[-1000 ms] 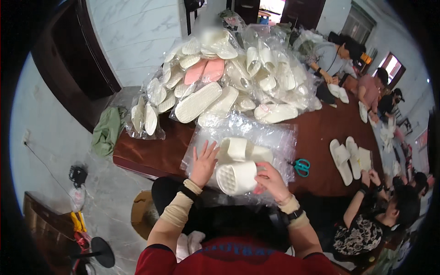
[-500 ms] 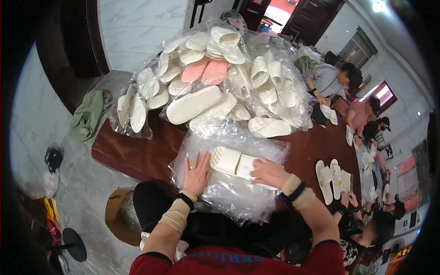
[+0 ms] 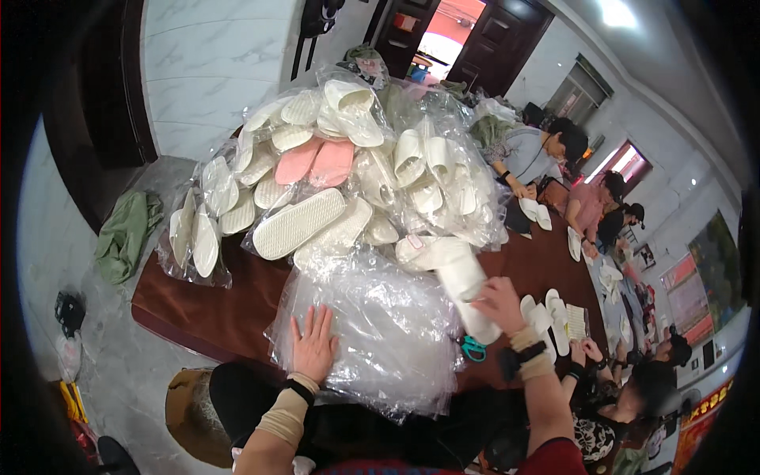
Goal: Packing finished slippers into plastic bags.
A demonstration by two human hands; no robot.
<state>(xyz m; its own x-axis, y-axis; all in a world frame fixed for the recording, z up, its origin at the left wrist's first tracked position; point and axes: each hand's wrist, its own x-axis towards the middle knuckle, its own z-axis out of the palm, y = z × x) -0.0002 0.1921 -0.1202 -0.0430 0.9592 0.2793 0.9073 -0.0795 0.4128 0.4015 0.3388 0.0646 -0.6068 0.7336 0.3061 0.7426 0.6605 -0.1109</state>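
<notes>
My left hand (image 3: 314, 347) lies flat, fingers spread, at the left side of a stack of clear plastic bags (image 3: 388, 340). My right hand (image 3: 502, 305) grips a white slide slipper (image 3: 461, 281) by its right side. Motion blurs this slipper, which is tilted beyond the right edge of the bag stack. Close below it lies a pair of teal-handled scissors (image 3: 473, 348). Several more white slippers (image 3: 558, 321) rest on the table to the right of my right hand.
A big heap of bagged white slippers (image 3: 301, 226), with a pink pair (image 3: 317, 162) among them, covers the far part of the brown table (image 3: 245, 305). Co-workers (image 3: 529, 154) sit along the right side. A cardboard box (image 3: 190, 416) stands on the floor at lower left.
My right hand has lifted the slipper off the bags and carried it right and away from me. The left hand stays flat on the bags. The scissors have come into sight.
</notes>
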